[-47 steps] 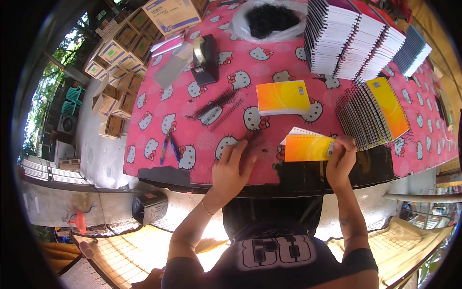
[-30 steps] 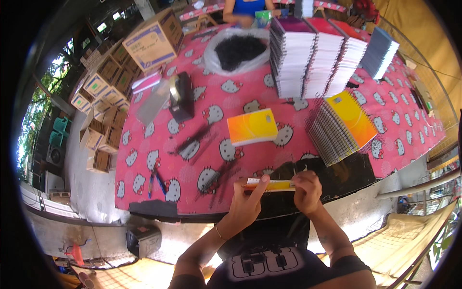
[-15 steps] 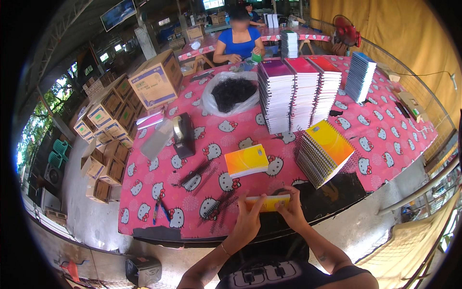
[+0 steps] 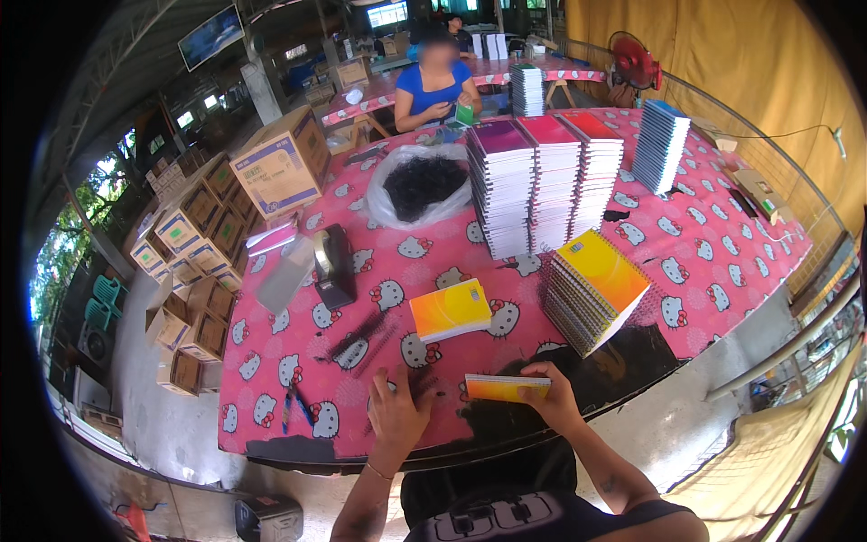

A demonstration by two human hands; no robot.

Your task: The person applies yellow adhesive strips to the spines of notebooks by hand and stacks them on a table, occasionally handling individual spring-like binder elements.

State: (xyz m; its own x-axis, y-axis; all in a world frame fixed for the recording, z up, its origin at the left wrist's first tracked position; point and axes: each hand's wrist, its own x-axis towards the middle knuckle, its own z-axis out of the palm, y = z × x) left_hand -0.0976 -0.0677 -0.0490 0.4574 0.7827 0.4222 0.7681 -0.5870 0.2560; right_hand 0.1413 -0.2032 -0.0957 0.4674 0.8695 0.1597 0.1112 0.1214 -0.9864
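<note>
My right hand [image 4: 555,402] grips one end of a small yellow-orange notebook [image 4: 501,388], tilted with its page edges up, over the table's near edge. My left hand [image 4: 399,415] is open, fingers apart, over a few loose black spiral binding coils [image 4: 421,383]; whether it touches one I cannot tell. More black coils [image 4: 354,339] lie farther off to the left. Beyond my hands lies a yellow-orange pad of notebooks [image 4: 450,310], with no coil visible on it. To its right stands a stack of coil-bound yellow notebooks [image 4: 598,289].
Tall stacks of purple and red notebooks [image 4: 506,190] stand behind, with a blue stack [image 4: 661,149] to the right. A plastic bag of black coils [image 4: 420,185], a tape dispenser [image 4: 335,271], pens [image 4: 293,406] and a carton [image 4: 282,163] sit on the table. A person in blue [image 4: 433,90] works opposite.
My left hand has let go of the small notebook and moved left to the loose coils. My right hand keeps hold of the notebook. The view has shifted slightly.
</note>
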